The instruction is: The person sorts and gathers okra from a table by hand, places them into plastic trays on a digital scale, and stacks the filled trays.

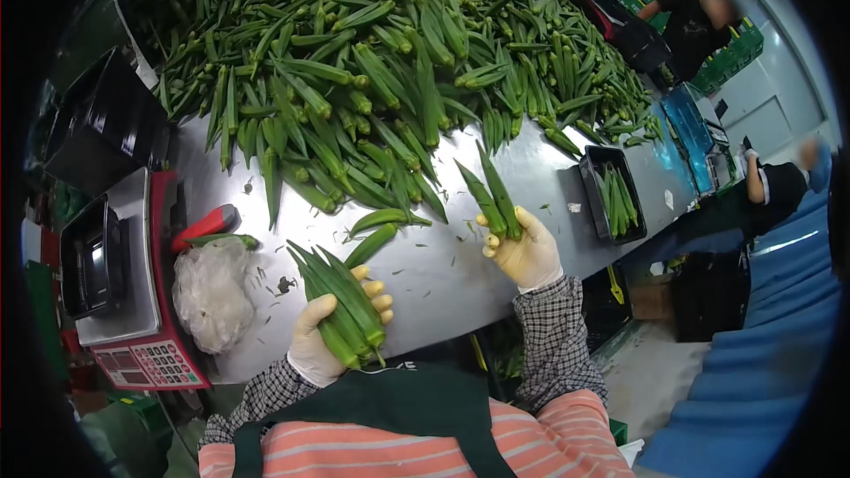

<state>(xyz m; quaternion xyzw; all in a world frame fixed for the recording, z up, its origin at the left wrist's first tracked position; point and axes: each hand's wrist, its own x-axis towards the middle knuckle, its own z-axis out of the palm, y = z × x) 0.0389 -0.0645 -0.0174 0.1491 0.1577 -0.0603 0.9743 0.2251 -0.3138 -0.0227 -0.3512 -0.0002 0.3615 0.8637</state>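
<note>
My left hand point(320, 336), in a pale glove, is closed round a bunch of several green okra pods point(341, 301), tips pointing away from me. In my right hand point(528, 252), also gloved, two okra pods point(496, 199) are held upright between thumb and fingers. Both hands are above the near part of the steel table point(434, 292). Just beyond my left hand, a few loose okra pods point(372, 243) lie apart from the large okra heap point(390, 62) that covers the far side.
Left stand a red scale point(146, 358) carrying a black tray point(88, 257), a crumpled plastic bag point(212, 292) and a red-handled tool point(208, 226). At right, a black tray point(611, 195) holds okra. Black crates point(102, 124) stand far left. Other people point(695, 31) work at the right.
</note>
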